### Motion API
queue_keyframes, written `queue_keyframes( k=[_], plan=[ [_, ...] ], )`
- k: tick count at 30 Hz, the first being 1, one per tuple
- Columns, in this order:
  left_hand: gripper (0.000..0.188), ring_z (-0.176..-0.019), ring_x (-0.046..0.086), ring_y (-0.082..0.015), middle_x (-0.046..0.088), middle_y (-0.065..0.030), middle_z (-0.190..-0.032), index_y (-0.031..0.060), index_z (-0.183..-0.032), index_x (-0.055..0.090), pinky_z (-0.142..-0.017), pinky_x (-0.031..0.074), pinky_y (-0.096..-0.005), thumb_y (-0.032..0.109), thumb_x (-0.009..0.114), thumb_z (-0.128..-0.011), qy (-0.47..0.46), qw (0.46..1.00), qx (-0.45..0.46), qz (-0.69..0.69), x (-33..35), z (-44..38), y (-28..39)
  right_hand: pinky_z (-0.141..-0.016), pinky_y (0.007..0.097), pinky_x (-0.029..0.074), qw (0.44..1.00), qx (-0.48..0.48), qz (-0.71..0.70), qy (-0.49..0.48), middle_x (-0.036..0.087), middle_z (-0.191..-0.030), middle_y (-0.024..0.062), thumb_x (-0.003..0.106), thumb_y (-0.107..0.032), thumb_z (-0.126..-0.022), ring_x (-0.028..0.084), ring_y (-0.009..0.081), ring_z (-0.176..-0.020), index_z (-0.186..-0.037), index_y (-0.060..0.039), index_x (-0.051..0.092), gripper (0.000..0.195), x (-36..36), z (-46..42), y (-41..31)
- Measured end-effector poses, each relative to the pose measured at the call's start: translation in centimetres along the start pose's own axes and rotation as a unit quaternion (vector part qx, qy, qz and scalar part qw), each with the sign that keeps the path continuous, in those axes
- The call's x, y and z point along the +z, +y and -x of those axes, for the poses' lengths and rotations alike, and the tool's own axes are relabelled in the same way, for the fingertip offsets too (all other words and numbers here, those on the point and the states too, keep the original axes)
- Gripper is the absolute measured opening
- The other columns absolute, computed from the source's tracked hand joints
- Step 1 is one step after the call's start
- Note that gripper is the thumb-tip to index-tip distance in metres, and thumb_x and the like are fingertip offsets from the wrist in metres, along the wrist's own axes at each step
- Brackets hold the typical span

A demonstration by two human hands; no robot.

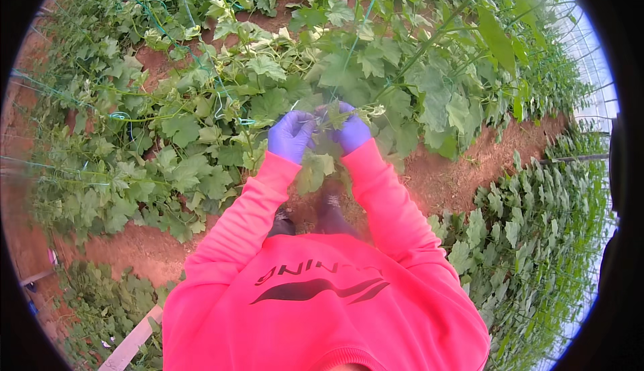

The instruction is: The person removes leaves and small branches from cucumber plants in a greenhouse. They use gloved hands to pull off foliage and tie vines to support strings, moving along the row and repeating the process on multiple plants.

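My left hand (pixel 291 137), in a purple glove, has its thumb and fingertips pinched together at a thin vine shoot (pixel 332 115). A short pale tip (pixel 295 105) sticks up by its fingers; what it belongs to cannot be made out. My right hand (pixel 353 128), gloved alike, is curled around the same shoot close beside the left. Pale curled leaves (pixel 375 111) show past its knuckles. Green twine (pixel 358 39) runs down from above towards the hands. Blur hides the exact contact between the fingertips. Below the hands hangs a broad lobed leaf (pixel 314 172).
Tendrilled vines (pixel 186 129) cover the ground ahead and left, with blue-green strings (pixel 146 11) among them. A reddish soil path (pixel 448 180) runs past my shoes (pixel 332 202). Another plant row (pixel 528 240) stands right, near a translucent greenhouse wall (pixel 593 64). A pale board (pixel 132 341) lies lower left.
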State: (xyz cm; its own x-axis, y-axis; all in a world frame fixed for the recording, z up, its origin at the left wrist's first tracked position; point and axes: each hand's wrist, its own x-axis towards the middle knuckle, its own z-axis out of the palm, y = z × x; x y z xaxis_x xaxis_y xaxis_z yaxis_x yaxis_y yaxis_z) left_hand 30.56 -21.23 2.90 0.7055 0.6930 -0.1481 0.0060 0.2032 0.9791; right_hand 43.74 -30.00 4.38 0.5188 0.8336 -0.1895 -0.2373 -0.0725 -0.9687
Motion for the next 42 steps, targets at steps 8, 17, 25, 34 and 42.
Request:
queue_keyframes(
  k=[8,17,25,34,42],
  plan=[
    [0.027,-0.068,0.062,-0.011,0.068,-0.0085,-0.09,0.0033,-0.113,0.064,-0.061,0.051,-0.0245,0.002,0.06,-0.086,0.007,0.96,0.114,-0.256,0.0,0.3,0.7,-0.048,0.0235,0.044,0.999,0.021,0.037,0.005,0.062,-0.072,0.0035,0.061,-0.009,-0.085,0.059,0.0125,-0.059,-0.096,-0.005,0.06,0.011,-0.6,-1.0,3.6],
    [0.024,-0.08,0.065,-0.0305,0.067,-0.0159,-0.095,0.0055,-0.106,0.065,-0.072,0.052,-0.0364,0.017,0.061,-0.085,0.029,0.944,0.133,-0.299,-1.2,-0.1,-2.6,-0.055,0.0281,0.049,0.927,-0.022,0.373,0.034,0.063,-0.065,0.0058,0.073,-0.02,-0.075,0.062,0.0144,-0.057,-0.09,-0.0027,0.064,0.024,-1.1,0.4,4.8],
    [0.016,-0.05,0.053,-0.0084,0.063,-0.0051,-0.077,0.0009,-0.106,0.059,-0.05,0.045,-0.0216,0.006,0.055,-0.091,0.024,0.996,0.028,-0.083,-0.3,0.2,-0.7,-0.05,0.0216,0.043,0.995,-0.053,0.011,-0.086,0.059,-0.068,0.0009,0.064,-0.011,-0.087,0.052,0.0056,-0.056,-0.1,-0.0006,0.062,0.017,2.6,1.6,-7.3],
    [0.031,-0.071,0.061,-0.0119,0.06,-0.0097,-0.105,0.0026,-0.122,0.054,-0.066,0.05,-0.0234,-0.001,0.05,-0.092,-0.046,0.972,0.176,-0.152,-1.7,0.2,0.0,-0.051,0.0216,0.044,0.995,-0.063,-0.079,0.012,0.061,-0.076,0.0028,0.054,-0.014,-0.093,0.056,0.0085,-0.056,-0.103,-0.0011,0.06,0.017,0.1,0.4,-8.1],
    [0.064,-0.079,0.062,-0.0132,0.049,-0.0178,-0.134,0.0047,-0.144,0.028,-0.068,0.05,-0.024,0.0,0.053,-0.085,0.137,0.944,0.149,-0.261,-4.7,4.2,-1.5,-0.046,0.0214,0.042,0.978,0.105,0.012,0.181,0.062,-0.074,0.002,0.056,-0.02,-0.092,0.055,0.0084,-0.051,-0.101,-0.0044,0.061,0.019,-12.1,0.7,6.1]
  ],
)
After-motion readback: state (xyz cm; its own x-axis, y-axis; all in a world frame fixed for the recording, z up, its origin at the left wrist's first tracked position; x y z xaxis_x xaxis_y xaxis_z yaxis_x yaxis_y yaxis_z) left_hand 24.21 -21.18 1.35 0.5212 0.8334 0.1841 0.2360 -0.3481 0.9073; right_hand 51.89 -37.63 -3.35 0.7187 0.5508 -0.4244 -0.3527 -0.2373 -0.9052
